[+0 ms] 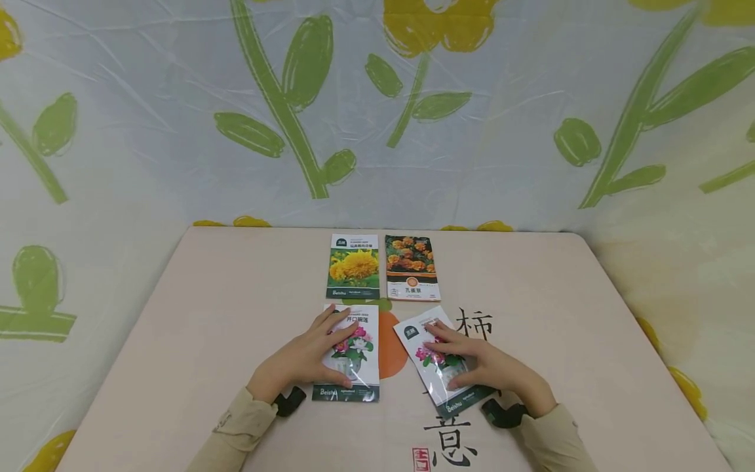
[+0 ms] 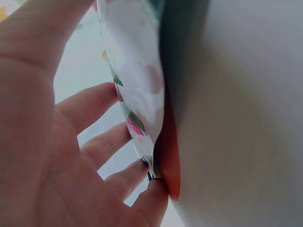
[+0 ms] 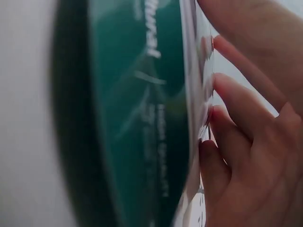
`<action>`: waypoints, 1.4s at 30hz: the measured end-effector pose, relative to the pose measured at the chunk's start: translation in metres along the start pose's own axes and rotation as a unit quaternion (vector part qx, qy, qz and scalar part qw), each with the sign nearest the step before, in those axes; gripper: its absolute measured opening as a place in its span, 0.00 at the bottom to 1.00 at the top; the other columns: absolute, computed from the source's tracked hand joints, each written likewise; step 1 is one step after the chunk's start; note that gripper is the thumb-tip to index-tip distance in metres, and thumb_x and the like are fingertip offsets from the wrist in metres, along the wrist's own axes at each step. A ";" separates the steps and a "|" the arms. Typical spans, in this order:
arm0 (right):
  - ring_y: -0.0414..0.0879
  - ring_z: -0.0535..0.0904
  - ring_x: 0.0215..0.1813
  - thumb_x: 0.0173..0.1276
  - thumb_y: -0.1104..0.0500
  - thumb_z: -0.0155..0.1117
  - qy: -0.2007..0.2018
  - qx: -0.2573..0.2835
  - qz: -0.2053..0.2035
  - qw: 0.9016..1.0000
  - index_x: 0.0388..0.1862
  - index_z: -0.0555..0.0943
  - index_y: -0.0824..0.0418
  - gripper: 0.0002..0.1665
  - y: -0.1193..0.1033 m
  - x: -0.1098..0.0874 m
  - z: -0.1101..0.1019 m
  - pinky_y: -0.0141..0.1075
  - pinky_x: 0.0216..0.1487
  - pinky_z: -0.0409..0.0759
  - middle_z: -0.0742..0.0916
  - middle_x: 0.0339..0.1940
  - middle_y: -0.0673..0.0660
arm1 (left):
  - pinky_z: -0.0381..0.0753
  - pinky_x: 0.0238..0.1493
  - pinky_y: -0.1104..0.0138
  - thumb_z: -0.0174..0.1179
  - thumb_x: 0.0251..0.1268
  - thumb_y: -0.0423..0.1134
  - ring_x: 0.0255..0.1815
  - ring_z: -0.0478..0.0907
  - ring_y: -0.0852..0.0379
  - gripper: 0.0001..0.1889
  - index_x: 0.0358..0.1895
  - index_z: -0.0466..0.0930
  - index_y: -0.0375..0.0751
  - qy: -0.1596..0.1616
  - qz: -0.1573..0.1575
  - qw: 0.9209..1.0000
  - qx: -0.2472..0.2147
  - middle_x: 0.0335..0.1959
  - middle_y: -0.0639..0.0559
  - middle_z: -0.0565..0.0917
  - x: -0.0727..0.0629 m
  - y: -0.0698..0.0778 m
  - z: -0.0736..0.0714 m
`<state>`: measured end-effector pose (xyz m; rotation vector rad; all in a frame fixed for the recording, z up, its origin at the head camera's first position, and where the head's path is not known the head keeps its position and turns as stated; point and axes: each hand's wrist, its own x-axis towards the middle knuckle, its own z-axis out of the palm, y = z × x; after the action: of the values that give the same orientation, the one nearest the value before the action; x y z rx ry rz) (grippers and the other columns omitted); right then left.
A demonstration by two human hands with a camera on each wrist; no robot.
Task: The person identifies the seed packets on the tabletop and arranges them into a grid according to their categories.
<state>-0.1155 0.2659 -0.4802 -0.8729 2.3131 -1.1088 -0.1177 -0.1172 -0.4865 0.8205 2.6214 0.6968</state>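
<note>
In the head view my left hand [image 1: 308,354] rests spread on a white seed packet [image 1: 361,367] with pink and white flowers, lying nearly straight. Its fingertips touch the packet's face, and in the left wrist view the little finger [image 2: 152,201] reaches the packet's edge. A similar white-and-green seed packet [image 1: 430,373] lies tilted to the right, under my right hand [image 1: 486,360]. That hand's fingers and thumb are spread over its printed face. From the right wrist, the packet's green lower band [image 3: 137,118] looms close, with the fingers touching its front.
Beyond the hands lie a yellow-flower seed packet [image 1: 354,267] and an orange-flower seed packet [image 1: 411,269], side by side. The pale pink tabletop [image 1: 236,288] carries black characters [image 1: 451,449] and an orange round print [image 1: 390,347]. A flower-patterned cloth [image 1: 413,177] hangs behind.
</note>
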 end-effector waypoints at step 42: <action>0.66 0.49 0.76 0.54 0.38 0.77 0.111 -0.136 -0.055 0.983 0.75 0.68 0.48 0.51 -0.006 0.016 0.038 0.75 0.64 0.52 0.60 0.80 0.58 | 0.68 0.65 0.42 0.69 0.45 0.71 0.81 0.34 0.43 0.56 0.79 0.55 0.58 0.007 0.004 1.000 -0.002 0.81 0.53 0.46 0.000 -0.001 0.002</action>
<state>-0.1014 0.2317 -0.4994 -1.0342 2.6770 -0.9911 -0.1176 -0.1175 -0.4888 0.8290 2.6294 0.7107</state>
